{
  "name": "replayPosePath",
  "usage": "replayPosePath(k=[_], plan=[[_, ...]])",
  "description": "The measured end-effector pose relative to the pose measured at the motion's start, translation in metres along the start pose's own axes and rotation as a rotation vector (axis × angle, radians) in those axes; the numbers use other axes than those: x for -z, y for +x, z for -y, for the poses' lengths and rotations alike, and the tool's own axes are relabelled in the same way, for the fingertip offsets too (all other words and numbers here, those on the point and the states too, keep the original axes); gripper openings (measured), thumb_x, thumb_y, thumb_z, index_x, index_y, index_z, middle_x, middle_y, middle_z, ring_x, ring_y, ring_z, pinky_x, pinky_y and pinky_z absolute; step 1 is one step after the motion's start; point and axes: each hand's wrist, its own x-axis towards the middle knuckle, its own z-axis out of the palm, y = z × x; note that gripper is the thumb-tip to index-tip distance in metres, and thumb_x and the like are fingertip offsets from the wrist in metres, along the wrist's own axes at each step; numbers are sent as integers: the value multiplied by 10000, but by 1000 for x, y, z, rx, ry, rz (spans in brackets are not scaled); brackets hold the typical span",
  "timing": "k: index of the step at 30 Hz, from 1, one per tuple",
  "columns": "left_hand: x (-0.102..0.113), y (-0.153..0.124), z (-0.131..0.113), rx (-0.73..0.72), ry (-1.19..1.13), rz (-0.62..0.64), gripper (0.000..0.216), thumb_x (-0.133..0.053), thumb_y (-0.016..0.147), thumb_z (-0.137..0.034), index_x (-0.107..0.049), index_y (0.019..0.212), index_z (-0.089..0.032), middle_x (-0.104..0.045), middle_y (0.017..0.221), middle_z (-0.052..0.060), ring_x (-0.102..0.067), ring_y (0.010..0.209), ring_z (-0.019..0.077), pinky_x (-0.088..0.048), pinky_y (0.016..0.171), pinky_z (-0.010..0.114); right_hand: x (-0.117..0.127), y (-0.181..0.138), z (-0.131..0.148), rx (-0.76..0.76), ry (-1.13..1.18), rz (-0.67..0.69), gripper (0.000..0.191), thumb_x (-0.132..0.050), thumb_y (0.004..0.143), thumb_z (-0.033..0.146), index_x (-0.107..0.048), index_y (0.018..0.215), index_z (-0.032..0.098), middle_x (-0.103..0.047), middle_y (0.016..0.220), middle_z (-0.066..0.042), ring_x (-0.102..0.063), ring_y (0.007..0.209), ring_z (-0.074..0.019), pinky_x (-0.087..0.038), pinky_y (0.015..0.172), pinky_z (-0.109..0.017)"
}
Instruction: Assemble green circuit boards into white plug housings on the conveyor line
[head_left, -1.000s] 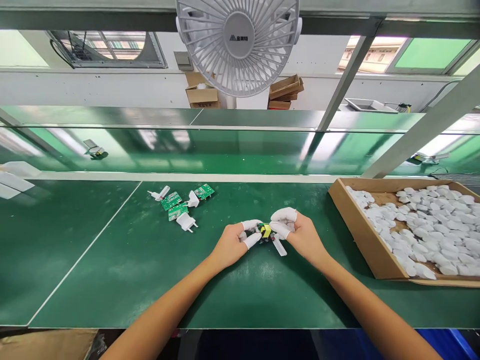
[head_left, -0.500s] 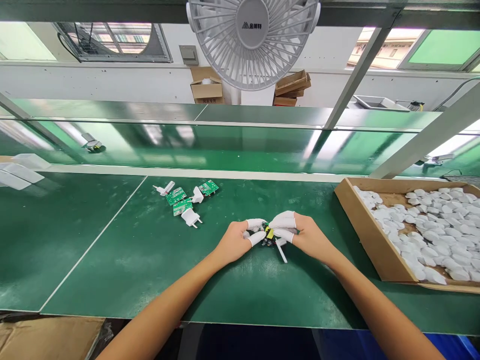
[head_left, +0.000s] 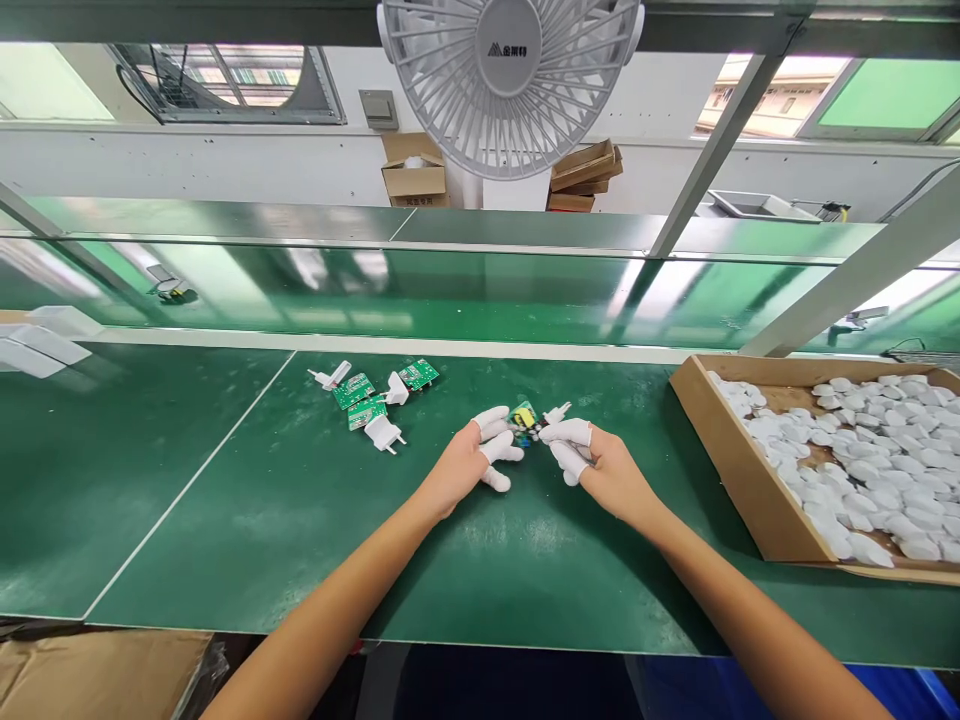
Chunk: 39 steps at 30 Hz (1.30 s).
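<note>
1. A small green circuit board (head_left: 523,415) with a yellow component (head_left: 526,419) lies on the green desk (head_left: 187,500), a white plug casing (head_left: 556,412) just right of it.
2. The left hand (head_left: 456,470) and right hand (head_left: 616,475), white finger cots (head_left: 491,420) on their fingers, rest loosely open just near the board, gripping nothing.
3. Farther left lie green boards (head_left: 354,391) and white plugs (head_left: 384,434).
4. Right stands a cardboard tray (head_left: 720,470) heaped with white plastic shells (head_left: 862,450).

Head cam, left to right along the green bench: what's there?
White plastic shells, green circuit boards, left hand, circuit board with yellow part, right hand, cardboard tray of white plastic pieces.
</note>
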Motion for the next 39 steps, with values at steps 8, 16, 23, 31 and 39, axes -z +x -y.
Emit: replayPosePath(k=[8,16,23,31,39], plan=[[-4,2,-2,238,-798,102,395,-405,877,-277,-417,1260,-180,-535,1223,151,-617,1000,232,-541,598,270,-26,-10,14,-51,111,220,338,-699,699,312,-630,1018,222,-523,663,33,-432,538,-93,-396,540,-214],[-17,-3,9,236,-944,92,486,-420,876,-347,-349,1313,-148,-548,1217,164,-577,1083,254,-478,865,380,-52,-11,7,-207,308,113,266,-588,786,418,-650,841,166,-530,568,16,-453,507,-96,-393,491,-210],[-17,-5,8,184,-937,117,489,-452,851,-359,-394,1306,-190,-524,1255,138,-563,1081,261,-472,864,416,-50,-9,8,-308,347,192,249,-658,720,354,-668,848,141,-548,541,16,-456,481,-80,-366,432,-179],[-12,5,10,151,-434,-58,435,-610,756,-272,-517,1168,-170,-592,931,73,-539,569,84,-369,361,164,-20,-7,6,-369,458,309,384,-642,732,380,-629,1054,173,-587,563,16,-403,384,-57,-293,279,-133],[4,14,12,42,-176,-278,509,-718,672,-292,-517,1131,-205,-564,1052,68,-362,388,-13,-165,289,146,20,3,2,-232,717,-147,384,-548,820,453,-567,1093,184,-463,609,25,-342,438,-66,-286,298,-166]])
